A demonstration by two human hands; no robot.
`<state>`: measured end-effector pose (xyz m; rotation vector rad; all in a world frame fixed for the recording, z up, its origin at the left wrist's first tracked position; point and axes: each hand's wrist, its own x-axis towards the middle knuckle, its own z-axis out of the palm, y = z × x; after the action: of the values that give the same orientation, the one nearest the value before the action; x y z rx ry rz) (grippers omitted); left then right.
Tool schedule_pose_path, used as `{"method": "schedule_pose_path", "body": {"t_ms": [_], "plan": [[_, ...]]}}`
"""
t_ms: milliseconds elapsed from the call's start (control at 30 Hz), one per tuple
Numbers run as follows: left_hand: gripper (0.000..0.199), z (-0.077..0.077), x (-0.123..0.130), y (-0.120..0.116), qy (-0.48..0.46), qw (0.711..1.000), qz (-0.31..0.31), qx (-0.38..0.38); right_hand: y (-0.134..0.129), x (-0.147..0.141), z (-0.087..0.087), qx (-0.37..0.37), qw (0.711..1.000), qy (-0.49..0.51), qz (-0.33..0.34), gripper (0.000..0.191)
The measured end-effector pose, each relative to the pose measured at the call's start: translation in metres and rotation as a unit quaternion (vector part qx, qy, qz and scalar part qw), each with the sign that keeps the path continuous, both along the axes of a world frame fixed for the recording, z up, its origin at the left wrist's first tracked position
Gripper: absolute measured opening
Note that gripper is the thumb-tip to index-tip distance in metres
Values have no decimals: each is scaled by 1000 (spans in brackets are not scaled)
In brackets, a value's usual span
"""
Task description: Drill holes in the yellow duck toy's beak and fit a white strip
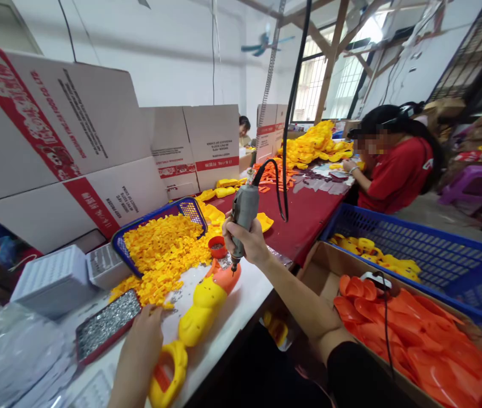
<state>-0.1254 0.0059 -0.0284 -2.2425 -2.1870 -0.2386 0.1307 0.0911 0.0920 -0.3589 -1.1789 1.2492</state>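
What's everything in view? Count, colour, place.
power tool: one, grey, centre
moulded piece: one, yellow and orange, below power tool
cup: one, red, beyond moulded piece
tray: one, dark red, holding metal bits
basket: one, blue, behind tray
small parts: countless, yellow, in basket and around
white boxes: two, white, left
plastic bags: several, clear, lower left
cartons: several, white and red, behind
larger pieces: many, yellow, far table
orange strips: many, orange, far table
table: one, red, centre
crate: one, blue, right
curved parts: many, orange, in open box, right
stool: one, purple, far right
fan: one, blue, back
people: two, nearer in red, far side
left hand: one, bare, near tray
right hand: one, bare, holding power tool
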Motion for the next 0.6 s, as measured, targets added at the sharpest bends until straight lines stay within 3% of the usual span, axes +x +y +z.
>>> {"method": "schedule_pose_path", "body": {"t_ms": [200, 333, 600], "plan": [[42, 29, 2, -9, -39, 998, 30, -33, -3, -3, -1, 11, 999, -1, -34, 35], [33, 28, -1, -7, -44, 996, 53, -51, 1, -4, 6, 22, 998, -10, -60, 36], [25, 29, -12, -22, -66, 993, 97, 6, -8, -4, 10, 62, 994, -23, -85, 25]]}}
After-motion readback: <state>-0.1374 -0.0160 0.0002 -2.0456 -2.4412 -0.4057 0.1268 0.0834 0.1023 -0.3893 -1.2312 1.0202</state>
